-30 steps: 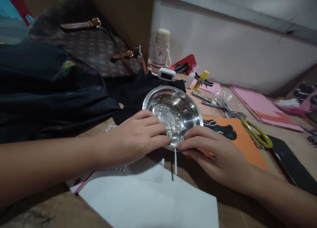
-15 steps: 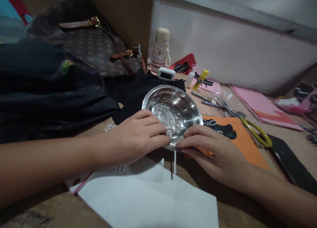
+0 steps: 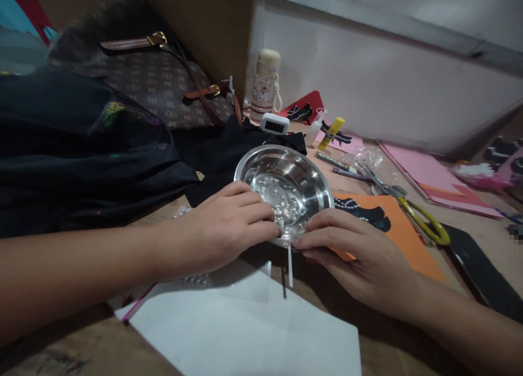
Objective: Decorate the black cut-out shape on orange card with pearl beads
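Note:
A shiny metal bowl [image 3: 308, 171] is tilted toward me between my hands, with many small white and clear beads [image 3: 284, 207] gathered inside on its near side. My left hand [image 3: 235, 223] grips the near left rim, its fingers curled over the edge and its thumb hidden. At the near right rim, my right hand [image 3: 351, 248] is closed with thumb and fingertips pressed together on the edge. A narrow white strip [image 3: 290, 267] hangs below the rim beside my right fingertips; what holds its upper end is unclear. White paper [image 3: 253, 321] lies under the hands.
Right of the bowl are an orange sheet [image 3: 402, 234] with a beaded black cutout [image 3: 363, 212], yellow-handled scissors [image 3: 425, 220] and a black phone-like slab [image 3: 482, 267]. Behind stand a glue stick [image 3: 332, 133], a white timer [image 3: 275, 123] and a bottle [image 3: 265, 87]. Black cloth [image 3: 81, 163] covers the left.
The white strip's lower end has swung slightly right. The beads in the bowl have shifted a little, while both hands keep nearly the same place on the rim.

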A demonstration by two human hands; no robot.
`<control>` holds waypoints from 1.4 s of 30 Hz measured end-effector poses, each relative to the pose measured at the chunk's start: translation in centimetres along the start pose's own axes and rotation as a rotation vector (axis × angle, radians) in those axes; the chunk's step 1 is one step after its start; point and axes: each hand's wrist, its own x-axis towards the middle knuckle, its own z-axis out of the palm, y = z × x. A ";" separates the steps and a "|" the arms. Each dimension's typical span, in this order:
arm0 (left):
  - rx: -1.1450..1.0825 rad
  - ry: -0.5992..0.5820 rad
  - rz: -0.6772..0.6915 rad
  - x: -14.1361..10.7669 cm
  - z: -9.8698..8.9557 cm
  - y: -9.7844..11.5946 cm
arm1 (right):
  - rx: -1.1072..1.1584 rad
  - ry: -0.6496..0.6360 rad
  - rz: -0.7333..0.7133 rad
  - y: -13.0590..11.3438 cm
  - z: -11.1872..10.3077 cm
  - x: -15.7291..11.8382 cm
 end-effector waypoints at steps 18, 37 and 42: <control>0.006 -0.001 0.008 -0.1 0.1 0.0 | 0.000 0.009 0.025 -0.1 0.0 0.1; -0.149 0.008 -0.106 0.1 0.3 -0.3 | -0.030 0.014 0.099 -1.2 -2.7 -0.9; -0.169 0.035 -0.135 0.1 0.6 -0.7 | -0.003 -0.319 0.163 -2.9 -2.4 -3.9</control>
